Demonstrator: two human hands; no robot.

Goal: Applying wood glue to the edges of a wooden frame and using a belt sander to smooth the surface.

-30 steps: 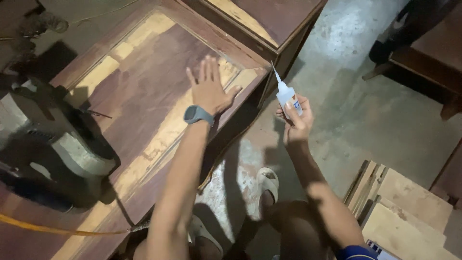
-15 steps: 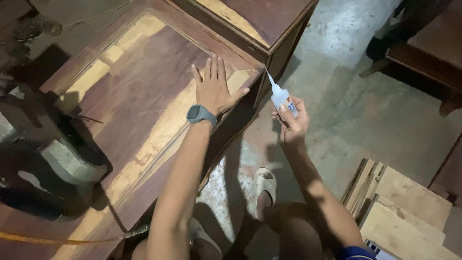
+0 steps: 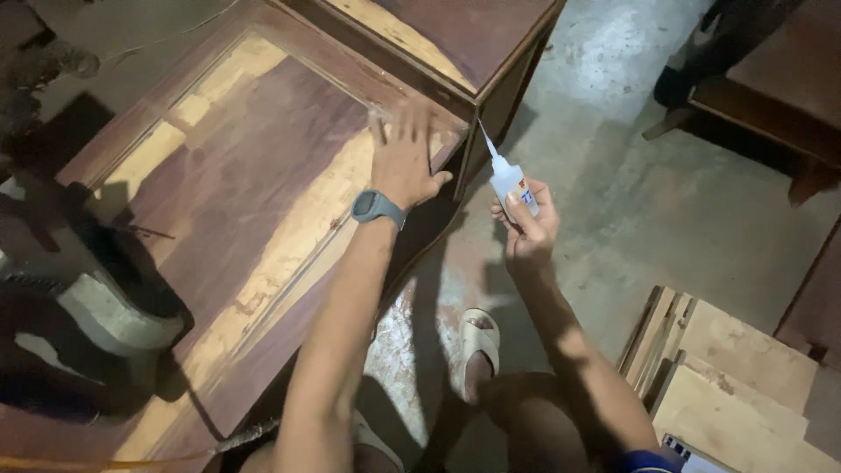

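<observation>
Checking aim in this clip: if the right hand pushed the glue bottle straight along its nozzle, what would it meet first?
Probably the dark edge of the wooden cabinet; the nozzle of the glue bottle in the right hand points up-left at it, though depth is unclear.

Single head-worn view, steeply downward and close over wooden panel (image 3: 254,201) and floor (image 3: 631,201).

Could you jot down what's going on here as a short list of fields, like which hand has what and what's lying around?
Left hand: left hand pressed flat, fingers spread, on the reddish wooden panel near its corner
Left wrist: grey wristwatch
Right hand: right hand gripping a small white squeeze bottle, thin nozzle pointing up toward the panel's corner
Floor: concrete floor, a sandalled foot on it
Right side: stacked wood offcuts
Left side: dark machine, details unclear
</observation>
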